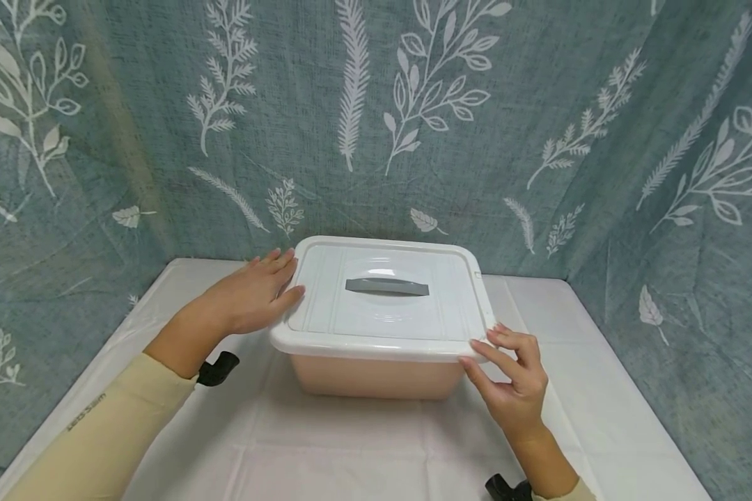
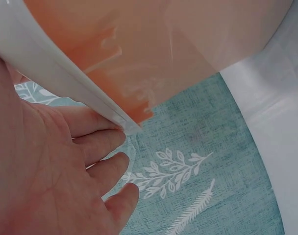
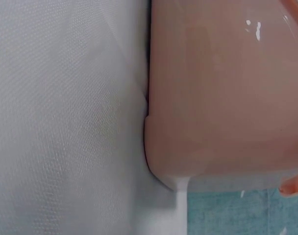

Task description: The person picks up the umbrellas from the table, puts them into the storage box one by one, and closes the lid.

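Note:
A lidded storage box stands on the white-covered table. Its white lid has a grey handle and sits over a pale pink tub. My left hand lies along the lid's left edge, fingers extended and thumb on the rim. From below, in the left wrist view, the fingers of my left hand reach past the white rim. At the front right corner, my right hand grips the lid's rim between thumb and fingers. One fingertip shows beside the tub in the right wrist view.
White cloth covers the table around the box. Teal curtains with white leaf prints hang behind and on both sides, the back one close behind the box. A black wrist mount is strapped under the left forearm.

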`<state>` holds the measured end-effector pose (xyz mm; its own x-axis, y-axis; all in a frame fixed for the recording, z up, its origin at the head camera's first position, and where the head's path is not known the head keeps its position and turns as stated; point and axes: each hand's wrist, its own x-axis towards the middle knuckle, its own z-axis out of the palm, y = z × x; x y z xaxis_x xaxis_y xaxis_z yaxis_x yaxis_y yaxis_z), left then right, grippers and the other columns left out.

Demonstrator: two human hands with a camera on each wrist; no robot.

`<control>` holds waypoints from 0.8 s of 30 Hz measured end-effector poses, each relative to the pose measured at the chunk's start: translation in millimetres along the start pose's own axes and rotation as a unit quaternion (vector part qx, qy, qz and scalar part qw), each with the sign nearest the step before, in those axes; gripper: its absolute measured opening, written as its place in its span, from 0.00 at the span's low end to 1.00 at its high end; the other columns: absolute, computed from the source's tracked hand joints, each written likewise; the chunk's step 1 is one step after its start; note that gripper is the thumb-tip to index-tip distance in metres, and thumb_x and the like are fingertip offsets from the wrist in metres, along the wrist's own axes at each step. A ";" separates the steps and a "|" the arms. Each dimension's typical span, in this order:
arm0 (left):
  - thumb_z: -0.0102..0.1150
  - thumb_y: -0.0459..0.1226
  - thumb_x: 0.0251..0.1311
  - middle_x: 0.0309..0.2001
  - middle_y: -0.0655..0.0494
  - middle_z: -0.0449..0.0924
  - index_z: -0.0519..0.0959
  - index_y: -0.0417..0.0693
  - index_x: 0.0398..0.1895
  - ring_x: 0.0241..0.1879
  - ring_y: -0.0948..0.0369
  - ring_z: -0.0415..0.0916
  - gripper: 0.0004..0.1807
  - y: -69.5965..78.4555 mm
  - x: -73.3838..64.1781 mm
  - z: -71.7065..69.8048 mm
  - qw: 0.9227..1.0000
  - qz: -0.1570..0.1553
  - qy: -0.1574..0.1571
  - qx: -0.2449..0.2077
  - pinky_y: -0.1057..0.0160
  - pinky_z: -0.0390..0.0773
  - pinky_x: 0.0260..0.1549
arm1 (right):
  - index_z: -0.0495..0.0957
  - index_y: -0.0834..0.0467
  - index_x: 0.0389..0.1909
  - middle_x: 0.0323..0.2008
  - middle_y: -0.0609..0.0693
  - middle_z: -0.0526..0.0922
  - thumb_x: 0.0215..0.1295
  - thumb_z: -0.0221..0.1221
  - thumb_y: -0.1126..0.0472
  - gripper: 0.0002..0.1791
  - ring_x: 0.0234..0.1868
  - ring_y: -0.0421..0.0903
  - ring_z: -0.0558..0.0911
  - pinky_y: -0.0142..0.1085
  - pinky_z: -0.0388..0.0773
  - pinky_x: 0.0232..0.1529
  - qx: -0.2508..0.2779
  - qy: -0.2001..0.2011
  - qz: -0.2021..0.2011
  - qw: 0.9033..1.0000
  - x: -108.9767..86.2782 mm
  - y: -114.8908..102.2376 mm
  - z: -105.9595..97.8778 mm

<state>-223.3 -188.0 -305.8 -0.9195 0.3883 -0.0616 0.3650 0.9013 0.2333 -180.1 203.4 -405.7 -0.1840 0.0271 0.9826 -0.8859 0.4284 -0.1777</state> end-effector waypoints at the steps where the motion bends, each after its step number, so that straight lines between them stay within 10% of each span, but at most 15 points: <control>1: 0.35 0.54 0.80 0.82 0.37 0.44 0.49 0.34 0.80 0.81 0.38 0.39 0.40 0.0 0.2 0.2 1.000 0.000 -0.001 -0.001 0.35 0.44 0.78 | 0.88 0.70 0.28 0.33 0.67 0.80 0.61 0.73 0.51 0.21 0.50 0.55 0.81 0.38 0.78 0.65 0.000 0.000 0.001 1.000 -0.6 0.4 0.0; 24: 0.32 0.56 0.81 0.82 0.37 0.40 0.47 0.34 0.81 0.81 0.37 0.37 0.41 -3.0 3.8 3.3 0.999 0.005 0.000 -0.031 0.35 0.44 0.78 | 0.88 0.69 0.30 0.34 0.67 0.80 0.60 0.73 0.51 0.21 0.52 0.56 0.81 0.38 0.78 0.65 0.007 -0.009 0.015 1.000 -2.7 7.6 -0.3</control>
<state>-227.5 -188.6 -309.9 -0.9157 0.3976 -0.0579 0.3649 0.8833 0.2945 -186.2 206.8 -409.7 -0.2169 0.0239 0.9759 -0.8856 0.4158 -0.2070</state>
